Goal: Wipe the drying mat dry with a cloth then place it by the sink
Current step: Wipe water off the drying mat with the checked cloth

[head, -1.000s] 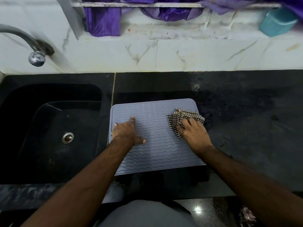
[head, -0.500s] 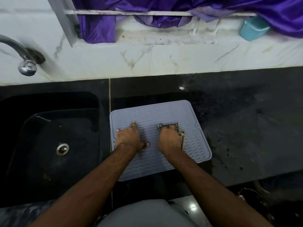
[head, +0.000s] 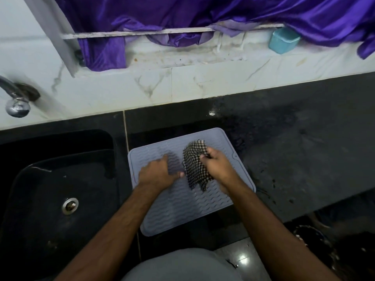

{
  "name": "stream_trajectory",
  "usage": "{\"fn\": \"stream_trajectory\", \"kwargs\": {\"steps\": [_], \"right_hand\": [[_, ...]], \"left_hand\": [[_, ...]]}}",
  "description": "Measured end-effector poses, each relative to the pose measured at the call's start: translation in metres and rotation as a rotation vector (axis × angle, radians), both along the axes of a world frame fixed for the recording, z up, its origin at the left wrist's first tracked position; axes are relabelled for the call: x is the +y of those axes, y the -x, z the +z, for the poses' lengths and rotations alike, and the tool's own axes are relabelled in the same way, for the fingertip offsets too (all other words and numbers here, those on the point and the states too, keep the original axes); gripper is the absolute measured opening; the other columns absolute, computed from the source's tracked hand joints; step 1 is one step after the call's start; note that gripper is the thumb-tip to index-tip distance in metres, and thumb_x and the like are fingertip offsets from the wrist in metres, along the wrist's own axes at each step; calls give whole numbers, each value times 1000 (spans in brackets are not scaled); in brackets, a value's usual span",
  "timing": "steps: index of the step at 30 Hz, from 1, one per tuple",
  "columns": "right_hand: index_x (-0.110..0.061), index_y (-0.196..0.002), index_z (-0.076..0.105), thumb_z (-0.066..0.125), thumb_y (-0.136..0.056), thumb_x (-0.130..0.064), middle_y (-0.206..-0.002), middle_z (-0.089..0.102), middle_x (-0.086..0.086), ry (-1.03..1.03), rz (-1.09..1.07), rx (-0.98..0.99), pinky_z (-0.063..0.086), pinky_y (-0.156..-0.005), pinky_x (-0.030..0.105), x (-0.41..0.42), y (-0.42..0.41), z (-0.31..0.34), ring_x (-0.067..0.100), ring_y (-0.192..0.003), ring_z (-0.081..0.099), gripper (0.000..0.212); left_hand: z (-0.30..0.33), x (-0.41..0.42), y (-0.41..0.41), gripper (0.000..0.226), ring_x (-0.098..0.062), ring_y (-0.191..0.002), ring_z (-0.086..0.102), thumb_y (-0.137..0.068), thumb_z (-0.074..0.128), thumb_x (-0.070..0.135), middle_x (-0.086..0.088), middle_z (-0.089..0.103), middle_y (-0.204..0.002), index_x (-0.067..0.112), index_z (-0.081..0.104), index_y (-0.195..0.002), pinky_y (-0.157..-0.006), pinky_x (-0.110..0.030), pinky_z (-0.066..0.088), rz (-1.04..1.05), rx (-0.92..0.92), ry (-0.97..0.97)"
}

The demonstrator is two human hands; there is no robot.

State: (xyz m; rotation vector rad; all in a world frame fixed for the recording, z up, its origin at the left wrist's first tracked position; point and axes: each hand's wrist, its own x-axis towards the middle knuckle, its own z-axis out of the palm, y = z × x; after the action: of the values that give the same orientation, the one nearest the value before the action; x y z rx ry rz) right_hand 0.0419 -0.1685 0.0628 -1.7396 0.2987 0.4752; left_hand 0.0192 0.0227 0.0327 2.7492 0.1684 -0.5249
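A pale lavender drying mat with a wavy ribbed surface lies on the black counter, just right of the sink, its near edge hanging over the counter's front. My left hand presses flat on the mat's left half, fingers straight. My right hand grips a black-and-white checked cloth, which hangs bunched from its fingers over the middle of the mat. The cloth's lower end touches or nearly touches the mat.
A black sink with a steel drain fills the left. A chrome tap juts from the marble wall. The wet black counter stretches right. A teal cup and purple fabric sit on the ledge behind.
My right hand swept the cloth from the mat's right edge to its middle, then gathered it up, so it now hangs bunched. My left hand stayed pressed on the mat.
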Motion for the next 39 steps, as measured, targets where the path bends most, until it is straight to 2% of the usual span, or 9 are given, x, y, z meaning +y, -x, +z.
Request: {"fn": "stream_trajectory", "kwargs": {"steps": [5, 8, 10, 15, 18, 24, 29, 35, 39], "right_hand": [[-10, -114, 67, 51, -103, -18, -105, 75, 13, -204, -158, -18, 58, -88, 52, -27, -13, 16, 30, -98, 72, 21], [-8, -114, 68, 55, -102, -18, -105, 75, 17, -275, -183, 38, 56, -91, 53, -41, -16, 16, 34, -99, 72, 20], [-6, -115, 67, 54, -102, -17, -109, 73, 20, -350, -162, 73, 56, -92, 50, -48, -15, 17, 34, -100, 71, 22], [-2, -123, 64, 55, -101, -19, -116, 71, 21, -546, -78, 181, 56, -90, 51, -52, -6, 12, 37, -109, 68, 29], [-5, -122, 66, 57, -100, -21, -115, 72, 16, -520, -49, 136, 56, -91, 49, -58, -1, 5, 32, -108, 69, 28], [-16, -122, 64, 50, -102, -34, -108, 72, 0, 275, 149, -239, 55, -90, 38, -63, 9, -25, 14, -98, 67, 30], [-17, -119, 67, 53, -101, -30, -101, 72, -7, 204, 55, -253, 57, -82, 28, -60, 19, -37, 8, -94, 67, 26], [-15, -115, 71, 58, -100, -25, -101, 77, -3, -106, -13, -212, 61, -84, 36, -54, 23, -30, 10, -94, 73, 21], [-19, -118, 67, 56, -99, -34, -101, 73, -7, 200, 107, -339, 58, -86, 38, -59, 16, -33, 8, -94, 69, 27]], "left_hand": [[3, -23, -4, 97, -21, -141, 41, -86, 58, 72, -3, 36, -160, 23, 20, -160, -114, -36, 36, -8, -35, 341], [9, -45, 1, 71, -6, -129, 44, -95, 53, 61, 1, 43, -155, 25, 37, -153, -108, -24, 32, 218, -36, 757], [14, -62, 1, 52, -8, -120, 52, -96, 44, 63, -1, 54, -146, 30, 54, -135, -106, -31, 41, 430, 43, 975], [13, -88, 5, 70, -21, -119, 65, -89, 39, 74, -3, 68, -129, 26, 57, -136, -103, -41, 51, 586, 256, 1424], [11, -91, 7, 53, -23, -110, 70, -92, 57, 58, -6, 73, -121, 21, 63, -129, -90, -42, 58, 625, 201, 1454], [5, -107, 8, 32, -29, -97, 74, -96, 65, 38, -9, 77, -105, 14, 66, -117, -78, -44, 62, 788, -24, 1355], [-14, -98, 11, 39, -21, -92, 67, -91, 69, 45, -2, 67, -101, 17, 50, -111, -85, -47, 59, 767, -196, 809], [-38, -85, 28, 37, -24, -92, 74, -82, 76, 50, -3, 77, -95, 17, 68, -96, -80, -50, 62, 884, -192, 960], [-23, -87, 25, 20, -24, -95, 71, -97, 64, 34, -5, 74, -99, 15, 62, -100, -82, -48, 61, 901, -324, 1001]]}}
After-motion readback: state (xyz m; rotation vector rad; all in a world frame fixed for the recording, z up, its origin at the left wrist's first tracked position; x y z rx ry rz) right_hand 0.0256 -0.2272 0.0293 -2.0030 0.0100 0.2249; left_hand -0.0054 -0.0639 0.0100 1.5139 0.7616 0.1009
